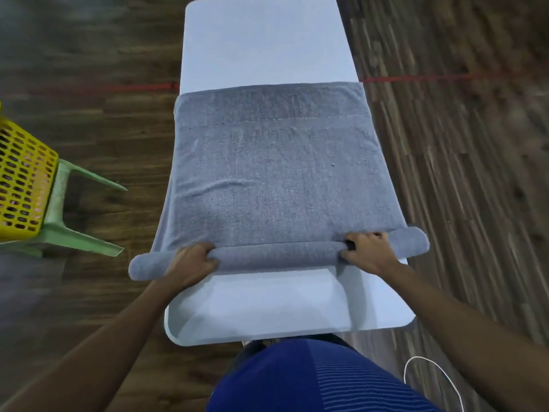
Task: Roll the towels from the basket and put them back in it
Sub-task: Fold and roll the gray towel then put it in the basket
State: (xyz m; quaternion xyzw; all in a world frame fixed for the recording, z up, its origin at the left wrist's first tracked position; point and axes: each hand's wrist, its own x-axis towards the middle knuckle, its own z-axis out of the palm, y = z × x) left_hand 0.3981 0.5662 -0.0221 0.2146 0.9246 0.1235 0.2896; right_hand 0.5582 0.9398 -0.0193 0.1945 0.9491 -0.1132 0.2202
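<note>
A grey towel lies flat along the narrow white table, its sides hanging over both long edges. Its near end is wound into a thin roll that runs across the table and sticks out past both sides. My left hand grips the roll near its left end, fingers curled over the top. My right hand grips it near the right end in the same way. The yellow perforated basket stands at the far left edge of the view, cut off by the frame.
The basket rests on a pale green plastic stool left of the table. Dark wooden floor surrounds the table, with a red line across it. A white cable lies on the floor at the lower right.
</note>
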